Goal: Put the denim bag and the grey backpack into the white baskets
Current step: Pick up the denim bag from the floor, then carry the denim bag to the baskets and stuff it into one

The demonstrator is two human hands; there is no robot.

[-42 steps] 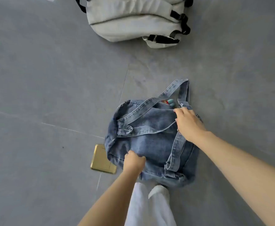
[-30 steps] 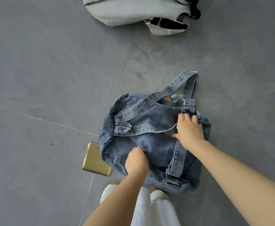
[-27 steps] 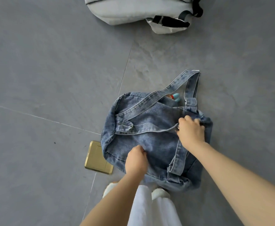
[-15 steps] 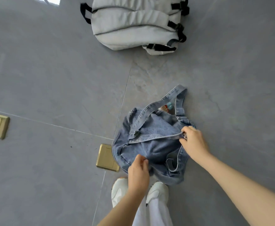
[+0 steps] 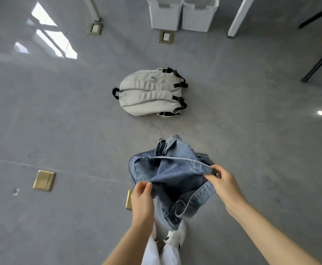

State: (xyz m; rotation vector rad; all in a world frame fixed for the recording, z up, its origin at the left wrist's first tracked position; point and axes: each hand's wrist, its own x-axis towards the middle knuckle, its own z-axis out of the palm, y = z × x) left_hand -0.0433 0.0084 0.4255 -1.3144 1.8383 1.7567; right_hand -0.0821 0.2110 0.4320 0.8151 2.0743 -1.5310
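Closest to me, the left hand pinches the near edge of the slouchy blue denim bag w/ thumb and fingers pressed together; the right hand has its grip closed on the strap end at the bag's right. The bag hangs off the grey tiled floor, above the white shoes, mouth gaping. Risk, imo: both holds are thin fabric pinches, so the weight could slip out, or the dangling strap could snag underfoot.

Further off, the pale grey backpack w/ black straps lies flat, untouched. Farthest, two white woven baskets stand side by side.

Vs half a sec ago: the bag sat crumpled on the floor; now it's lifted, and the baskets have come into view.
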